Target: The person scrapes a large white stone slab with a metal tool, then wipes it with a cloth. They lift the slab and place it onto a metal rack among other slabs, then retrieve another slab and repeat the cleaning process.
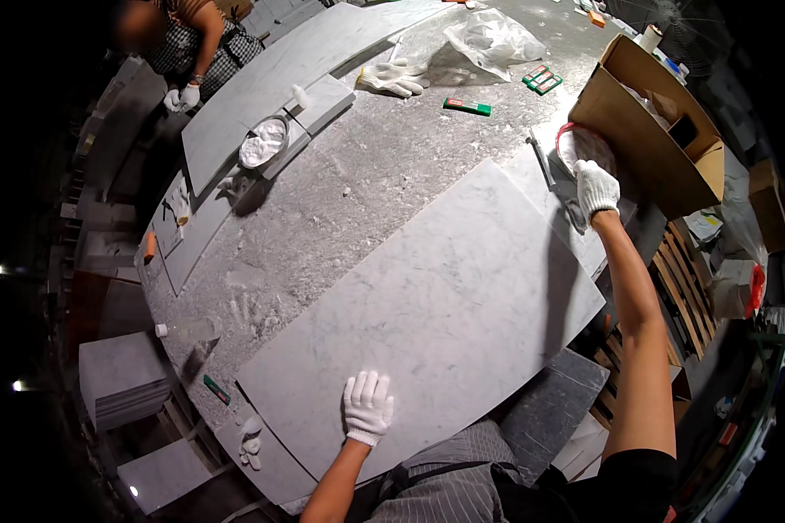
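A large rectangular slab of white marble with grey veins (445, 279) lies in front of me. Flat on its near part rests my left hand (369, 408), gloved in white, fingers stretched and holding nothing. My right arm reaches far to the right. There my right hand (598, 187), in a matching glove, is closed at the near side of a red-rimmed bowl (565, 144); what its fingers grip is hidden. Beside the bowl lie a thin scraper-like tool (541, 159) and a greyish flat piece (575, 215) that I cannot name.
A cardboard box (641, 122) stands behind the bowl. Across the dusty table are a loose glove (392, 78), a plastic bag (493, 39), green-and-red blocks (467, 107) and a bowl of white material (263, 142). Another person's gloved hands (182, 98) show at the far left. A bottle (187, 329) lies left.
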Available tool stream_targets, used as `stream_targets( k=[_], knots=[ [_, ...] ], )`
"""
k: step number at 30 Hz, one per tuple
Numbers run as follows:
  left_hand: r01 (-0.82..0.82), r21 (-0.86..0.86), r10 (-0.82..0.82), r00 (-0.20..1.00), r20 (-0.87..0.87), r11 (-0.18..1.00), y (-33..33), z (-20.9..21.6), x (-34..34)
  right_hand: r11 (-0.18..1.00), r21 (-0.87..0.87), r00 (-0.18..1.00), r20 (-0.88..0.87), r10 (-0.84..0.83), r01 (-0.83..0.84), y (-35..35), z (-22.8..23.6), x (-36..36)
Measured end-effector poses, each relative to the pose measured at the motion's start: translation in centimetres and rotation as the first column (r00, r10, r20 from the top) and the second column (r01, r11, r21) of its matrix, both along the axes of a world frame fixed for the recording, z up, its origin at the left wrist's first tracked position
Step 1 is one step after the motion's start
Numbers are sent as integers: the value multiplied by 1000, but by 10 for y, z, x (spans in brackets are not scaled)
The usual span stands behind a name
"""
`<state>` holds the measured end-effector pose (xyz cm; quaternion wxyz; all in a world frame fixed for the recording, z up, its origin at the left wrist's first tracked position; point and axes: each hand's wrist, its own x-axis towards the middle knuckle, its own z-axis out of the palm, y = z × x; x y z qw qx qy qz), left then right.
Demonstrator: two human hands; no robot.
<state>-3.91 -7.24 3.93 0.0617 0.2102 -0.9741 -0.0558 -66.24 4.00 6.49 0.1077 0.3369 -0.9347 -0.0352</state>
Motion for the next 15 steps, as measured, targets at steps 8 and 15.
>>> stream_targets(
  k=[8, 15],
  knots=[
    [-3, 38, 5, 999, -54, 999, -1, 10, -7, 928, -372, 994, 91, 59, -21, 6, 45, 80],
    [2, 46, 1, 998, -63, 999, -1, 5, -9, 756, -558, 902, 421, -96, 341, 61, -25, 96]
  ],
)
